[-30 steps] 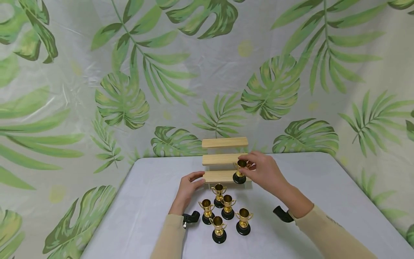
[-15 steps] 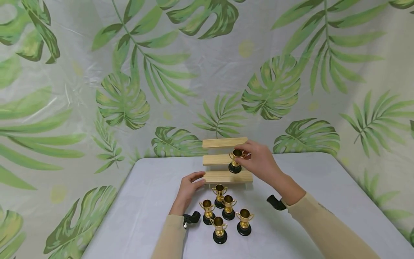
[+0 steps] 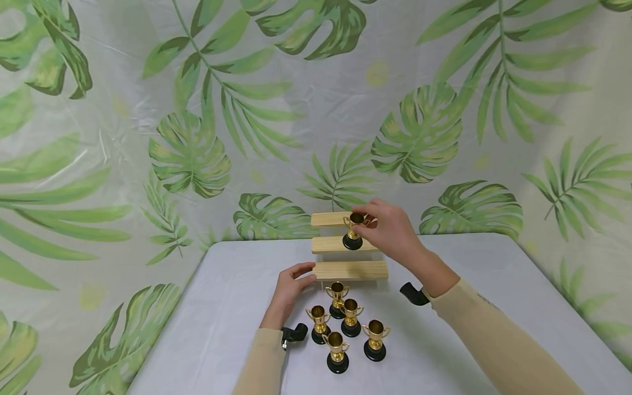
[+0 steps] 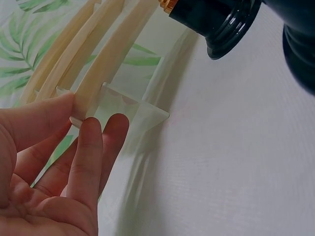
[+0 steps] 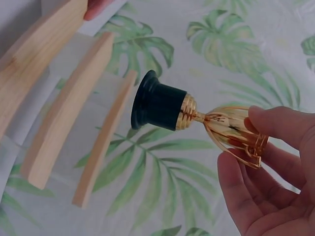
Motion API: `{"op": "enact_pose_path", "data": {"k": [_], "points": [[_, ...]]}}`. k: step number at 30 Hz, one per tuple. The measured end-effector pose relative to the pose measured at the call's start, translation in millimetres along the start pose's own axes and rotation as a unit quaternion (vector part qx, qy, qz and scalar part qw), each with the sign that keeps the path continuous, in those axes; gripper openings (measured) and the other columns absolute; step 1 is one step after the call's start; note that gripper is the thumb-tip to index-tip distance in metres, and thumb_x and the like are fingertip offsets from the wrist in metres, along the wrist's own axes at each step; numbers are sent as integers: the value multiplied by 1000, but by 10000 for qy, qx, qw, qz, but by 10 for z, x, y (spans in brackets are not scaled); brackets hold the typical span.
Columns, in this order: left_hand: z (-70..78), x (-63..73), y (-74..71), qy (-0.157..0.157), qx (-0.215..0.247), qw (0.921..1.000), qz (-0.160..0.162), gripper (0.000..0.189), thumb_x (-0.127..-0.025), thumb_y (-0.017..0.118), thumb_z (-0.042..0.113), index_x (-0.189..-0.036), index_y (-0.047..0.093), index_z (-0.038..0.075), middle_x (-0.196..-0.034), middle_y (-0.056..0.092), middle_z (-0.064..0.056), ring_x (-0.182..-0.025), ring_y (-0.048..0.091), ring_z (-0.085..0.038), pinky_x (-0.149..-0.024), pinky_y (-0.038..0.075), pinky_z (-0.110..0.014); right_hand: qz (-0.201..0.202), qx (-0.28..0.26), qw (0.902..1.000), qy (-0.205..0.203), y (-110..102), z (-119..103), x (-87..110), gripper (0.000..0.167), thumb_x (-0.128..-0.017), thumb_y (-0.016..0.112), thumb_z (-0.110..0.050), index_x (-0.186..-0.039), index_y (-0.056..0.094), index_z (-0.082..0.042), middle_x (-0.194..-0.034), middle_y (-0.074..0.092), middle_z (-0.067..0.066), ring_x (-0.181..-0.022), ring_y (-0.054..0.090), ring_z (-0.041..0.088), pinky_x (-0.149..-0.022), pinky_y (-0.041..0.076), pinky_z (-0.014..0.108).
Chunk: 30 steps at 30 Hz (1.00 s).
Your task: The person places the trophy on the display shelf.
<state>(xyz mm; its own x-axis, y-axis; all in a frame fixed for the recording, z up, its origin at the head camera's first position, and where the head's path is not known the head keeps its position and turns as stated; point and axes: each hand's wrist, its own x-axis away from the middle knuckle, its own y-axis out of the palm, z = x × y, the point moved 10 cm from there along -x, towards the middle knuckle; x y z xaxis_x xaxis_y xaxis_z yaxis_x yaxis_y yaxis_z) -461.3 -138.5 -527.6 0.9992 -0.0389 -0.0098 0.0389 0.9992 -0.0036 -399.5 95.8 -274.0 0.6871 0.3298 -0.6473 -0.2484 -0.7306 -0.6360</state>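
Note:
A small gold trophy cup [image 3: 353,240] on a black round base is pinched between the thumb and fingers of my right hand [image 3: 390,230]. In the head view it overlaps the top and middle boards of a three-tier wooden shelf [image 3: 350,270]. The right wrist view shows this trophy cup [image 5: 162,105] with its base apart from the boards and my fingers at the cup and a handle. My left hand [image 3: 288,291] holds the left end of the lowest board; in the left wrist view its thumb and fingertips pinch the board [image 4: 101,73] from both sides, beside a clear support [image 4: 133,105].
Several matching trophy cups [image 3: 375,341] stand upright on the white-covered table [image 3: 222,307], in front of the shelf and between my forearms. Behind the table hangs a leaf-patterned sheet [image 3: 316,109]. The dark bases [image 4: 221,29] of nearby trophies show close to my left hand.
My right hand has lifted the trophy cup from in front of the lowest board, upward and slightly left, to the upper boards' height. My left hand stays at the shelf's end.

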Motion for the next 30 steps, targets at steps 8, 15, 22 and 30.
{"op": "enact_pose_path", "data": {"k": [8, 15, 22, 30], "points": [[6, 4, 5, 40, 30, 10000, -70, 37, -90, 77, 10, -125, 70, 6, -131, 64, -14, -106, 67, -19, -92, 56, -39, 49, 80, 9998, -152, 18, -50, -148, 31, -86, 82, -17, -115, 75, -9, -99, 67, 1, -81, 65, 15, -70, 59, 30], [-8, -10, -1, -9, 28, 10000, -36, 36, -89, 77, 10, -124, 71, 7, -130, 65, -13, -106, 67, -19, -90, 57, -39, 90, 79, 9998, -182, 16, -78, -248, 31, -86, 82, -16, -115, 75, -10, -101, 67, 2, -82, 65, 16, -69, 59, 30], [-8, -17, 0, 8, 2, 10000, -40, 38, -89, 78, 11, -126, 70, 7, -131, 64, -13, -107, 67, -19, -92, 56, -39, 75, 103, 9998, -127, 17, -68, -351, 33, -87, 81, -16, -118, 74, -9, -98, 66, 3, -80, 66, 18, -69, 59, 33], [11, -1, -1, 20, -14, 10000, -37, 36, -89, 78, 11, -124, 71, 8, -130, 65, -12, -105, 67, -20, -91, 56, -38, 72, 70, 9999, -66, 17, -56, -473, 33, -88, 81, -18, -119, 74, -10, -102, 68, 4, -82, 66, 17, -71, 59, 34]]}}
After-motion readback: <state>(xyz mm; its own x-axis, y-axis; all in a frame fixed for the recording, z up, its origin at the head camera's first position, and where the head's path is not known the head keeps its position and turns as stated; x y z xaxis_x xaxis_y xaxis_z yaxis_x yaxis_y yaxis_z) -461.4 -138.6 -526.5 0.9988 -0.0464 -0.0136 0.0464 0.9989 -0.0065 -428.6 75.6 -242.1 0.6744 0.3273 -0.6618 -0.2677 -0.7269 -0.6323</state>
